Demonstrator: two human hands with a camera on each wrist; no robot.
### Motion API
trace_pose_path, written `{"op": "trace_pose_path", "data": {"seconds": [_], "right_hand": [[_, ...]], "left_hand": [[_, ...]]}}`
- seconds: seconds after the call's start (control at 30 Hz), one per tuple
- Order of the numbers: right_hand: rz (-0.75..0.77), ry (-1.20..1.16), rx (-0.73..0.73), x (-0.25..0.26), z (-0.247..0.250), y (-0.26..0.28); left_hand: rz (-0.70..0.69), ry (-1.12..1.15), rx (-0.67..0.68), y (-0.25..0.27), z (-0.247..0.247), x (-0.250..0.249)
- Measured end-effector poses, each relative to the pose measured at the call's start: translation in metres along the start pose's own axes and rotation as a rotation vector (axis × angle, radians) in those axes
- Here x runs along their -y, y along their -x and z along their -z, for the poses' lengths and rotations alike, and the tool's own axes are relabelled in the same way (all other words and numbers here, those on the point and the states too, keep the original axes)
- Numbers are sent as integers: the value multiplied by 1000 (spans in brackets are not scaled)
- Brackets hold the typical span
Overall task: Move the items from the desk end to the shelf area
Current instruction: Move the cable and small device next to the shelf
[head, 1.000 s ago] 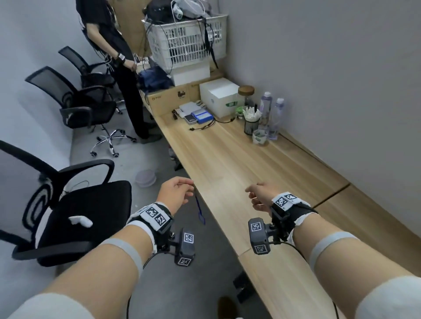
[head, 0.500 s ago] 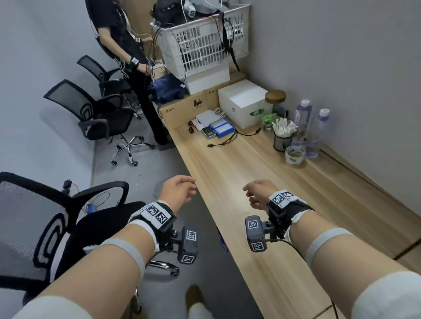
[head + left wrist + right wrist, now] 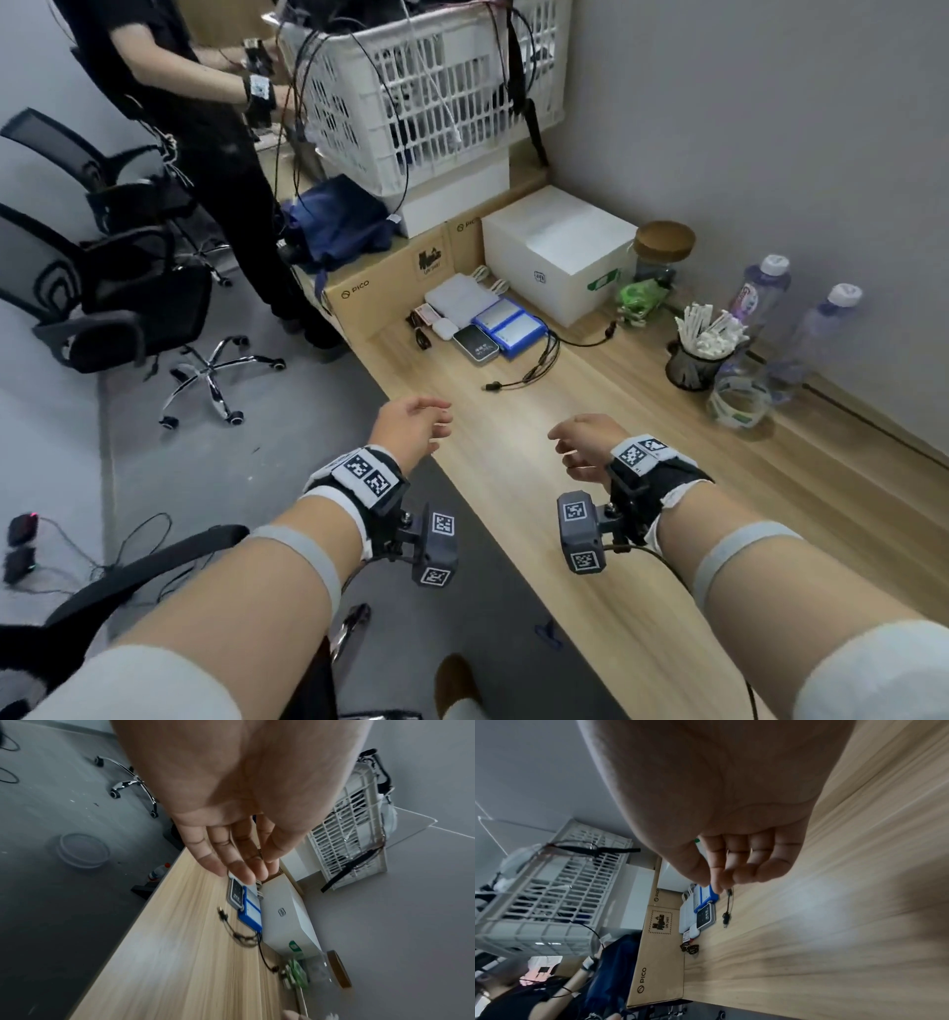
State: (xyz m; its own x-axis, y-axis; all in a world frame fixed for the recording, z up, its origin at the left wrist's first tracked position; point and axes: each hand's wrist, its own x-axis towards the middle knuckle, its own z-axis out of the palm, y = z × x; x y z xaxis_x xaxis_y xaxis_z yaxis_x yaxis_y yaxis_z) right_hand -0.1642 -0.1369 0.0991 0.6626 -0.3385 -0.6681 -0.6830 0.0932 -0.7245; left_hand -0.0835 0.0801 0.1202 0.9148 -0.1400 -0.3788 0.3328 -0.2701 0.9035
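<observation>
a long wooden desk [image 3: 590,514] is running along a plain grey wall [image 3: 770,128], black mesh office chairs [image 3: 118,288] are standing on the grey floor [image 3: 205,462], and soft even light is falling throughout.

A person in black [image 3: 205,128] stands beside black office chairs [image 3: 118,267] on the grey floor [image 3: 205,462]. Cables [image 3: 77,545] trail across that floor, and a round lid [image 3: 82,850] lies near the counter's edge.
</observation>
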Motion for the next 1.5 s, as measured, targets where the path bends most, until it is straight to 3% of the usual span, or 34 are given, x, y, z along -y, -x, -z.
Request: {"op": "trace_pose_path", "data": {"seconds": [0.23, 0.43, 0.63, 0.9, 1.03, 1.1, 1.17, 1.3, 1.5], "right_hand": [[-17, 35, -27, 57, -62, -48], [27, 93, -21, 75, -73, -102], [2, 150, -112, 100, -86, -183], [238, 755, -109, 112, -129, -250], [299, 1025, -158, 108, -147, -266], [311, 1108, -213, 107, -153, -272], [333, 1154, -271, 107, -158, -277], [323, 1180, -348, 108, -167, -280], [154, 1078, -275, 111, -179, -272]], "left_hand": [[7, -31, 56, -103, 46, -15], [84, -98, 110, -169, 44, -14], [169, -228, 160, -238, 42, -8], [150, -348, 161, -320, 30, 7], [113, -528, 243, -365, 21, 24], [44, -687, 273, -377, 15, 28], [-13, -757, 221, -382, 11, 30], [65, -747, 170, -381, 14, 36], [122, -730, 179, -377, 33, 29]]}}
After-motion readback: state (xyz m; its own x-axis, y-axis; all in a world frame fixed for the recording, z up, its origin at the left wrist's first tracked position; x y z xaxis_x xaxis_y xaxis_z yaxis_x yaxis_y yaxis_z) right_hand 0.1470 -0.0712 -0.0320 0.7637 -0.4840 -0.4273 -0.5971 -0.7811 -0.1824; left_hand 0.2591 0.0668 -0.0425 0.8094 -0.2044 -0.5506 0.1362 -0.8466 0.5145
